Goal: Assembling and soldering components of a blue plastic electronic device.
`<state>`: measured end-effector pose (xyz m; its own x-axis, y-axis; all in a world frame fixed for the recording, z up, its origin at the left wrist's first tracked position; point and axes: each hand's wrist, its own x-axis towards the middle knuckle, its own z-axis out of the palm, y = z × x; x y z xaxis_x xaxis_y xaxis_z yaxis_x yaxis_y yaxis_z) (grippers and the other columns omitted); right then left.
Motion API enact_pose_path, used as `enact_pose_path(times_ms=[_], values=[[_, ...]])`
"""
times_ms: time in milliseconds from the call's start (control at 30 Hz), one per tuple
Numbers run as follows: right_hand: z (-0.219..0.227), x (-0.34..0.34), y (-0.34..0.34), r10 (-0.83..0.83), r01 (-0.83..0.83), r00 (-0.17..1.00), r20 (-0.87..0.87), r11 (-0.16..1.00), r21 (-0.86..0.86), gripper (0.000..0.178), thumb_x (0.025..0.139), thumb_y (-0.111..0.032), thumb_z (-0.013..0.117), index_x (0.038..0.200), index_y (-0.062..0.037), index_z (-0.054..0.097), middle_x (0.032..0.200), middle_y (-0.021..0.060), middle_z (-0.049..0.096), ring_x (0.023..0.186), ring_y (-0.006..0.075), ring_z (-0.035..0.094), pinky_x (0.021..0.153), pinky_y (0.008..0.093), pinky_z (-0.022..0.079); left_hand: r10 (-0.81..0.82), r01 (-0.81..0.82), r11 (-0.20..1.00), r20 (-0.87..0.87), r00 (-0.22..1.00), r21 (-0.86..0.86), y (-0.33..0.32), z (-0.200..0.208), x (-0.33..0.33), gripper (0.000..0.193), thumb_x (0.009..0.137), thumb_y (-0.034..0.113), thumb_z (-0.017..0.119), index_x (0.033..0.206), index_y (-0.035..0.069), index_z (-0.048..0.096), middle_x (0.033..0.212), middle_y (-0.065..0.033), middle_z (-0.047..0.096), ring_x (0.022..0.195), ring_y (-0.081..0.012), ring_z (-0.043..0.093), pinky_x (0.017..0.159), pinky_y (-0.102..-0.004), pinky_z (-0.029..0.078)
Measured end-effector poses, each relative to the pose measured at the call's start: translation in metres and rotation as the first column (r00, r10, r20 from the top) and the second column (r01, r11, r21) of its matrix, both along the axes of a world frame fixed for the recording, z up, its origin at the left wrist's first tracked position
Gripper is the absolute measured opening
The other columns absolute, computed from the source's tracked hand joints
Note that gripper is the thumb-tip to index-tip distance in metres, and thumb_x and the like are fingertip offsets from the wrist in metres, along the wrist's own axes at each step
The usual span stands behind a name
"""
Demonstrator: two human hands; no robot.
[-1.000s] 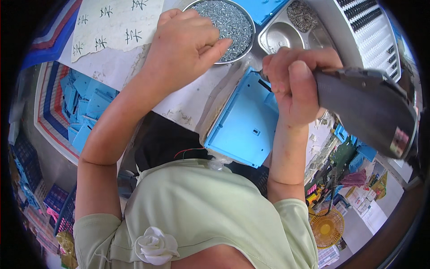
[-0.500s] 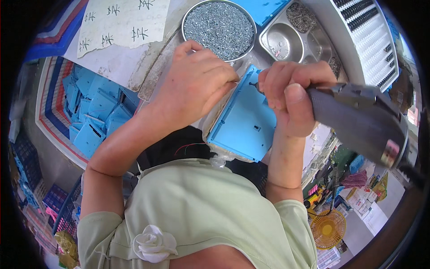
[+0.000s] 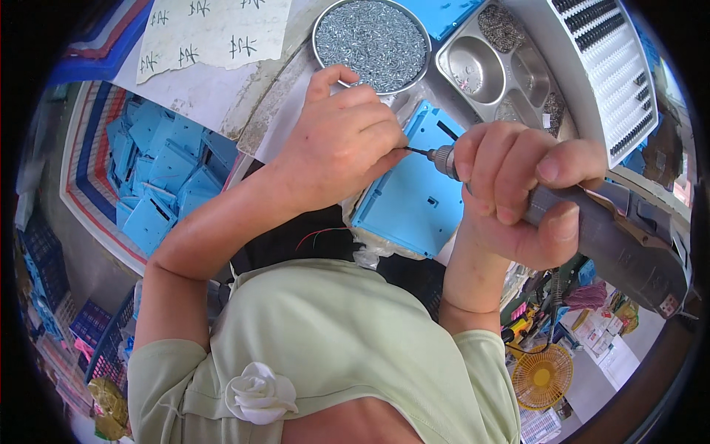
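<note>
A powered screwdriver lies in my right hand, its fingers wrapped round the dark grey body. The thin bit points left, and its tip meets the fingertips of my left hand. Thumb and forefinger are pinched there, and whatever they hold is too small to make out. Under both hands a light blue plastic panel rests at a slant on a padded support, with a slot near its far end and small holes. My left hand covers part of its left edge.
Beyond my left hand stands a round metal bowl of small screws. Right of it is a compartmented steel tray, then a white rack with black pieces. A striped bag at left holds blue panels. A yellow basket sits lower right.
The screwdriver's bit has come off the panel's far left edge to my left fingertips. Its body has swung lower, and my right thumb and forefinger have loosened outward.
</note>
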<state>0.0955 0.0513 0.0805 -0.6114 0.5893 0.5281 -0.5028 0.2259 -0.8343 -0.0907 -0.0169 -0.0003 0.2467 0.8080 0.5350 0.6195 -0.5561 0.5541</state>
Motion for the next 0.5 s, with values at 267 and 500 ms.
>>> enact_pose_path(times_ms=[267,500], values=[[0.003,-0.004,-0.045,-0.075,0.084,0.996,0.056,0.977,-0.196,0.03,0.095,-0.028,0.07,0.104,-0.0063,0.052,0.063,0.0014,0.052,0.05,0.0159,0.049,0.054,0.0359,0.045,0.301,-0.339,0.938,-0.324,0.897,-0.068,0.063,-0.006,-0.044,0.009,0.08,0.019,0.072,0.081,0.012,0.076,0.094,-0.0073,0.063,0.105,-0.0279,0.056,0.099,-0.0506,0.034],[-0.002,-0.01,-0.06,-0.123,0.152,0.986,0.11,0.941,-0.302,0.029,0.084,-0.012,0.081,0.094,-0.0024,0.055,0.066,0.0076,0.056,0.057,0.0202,0.054,0.062,0.0385,0.05,0.288,-0.315,0.949,-0.37,0.883,-0.014,0.072,-0.02,-0.036,0.012,0.087,0.021,0.067,0.084,0.01,0.07,0.089,-0.0082,0.066,0.098,-0.0282,0.059,0.09,-0.0494,0.04]])
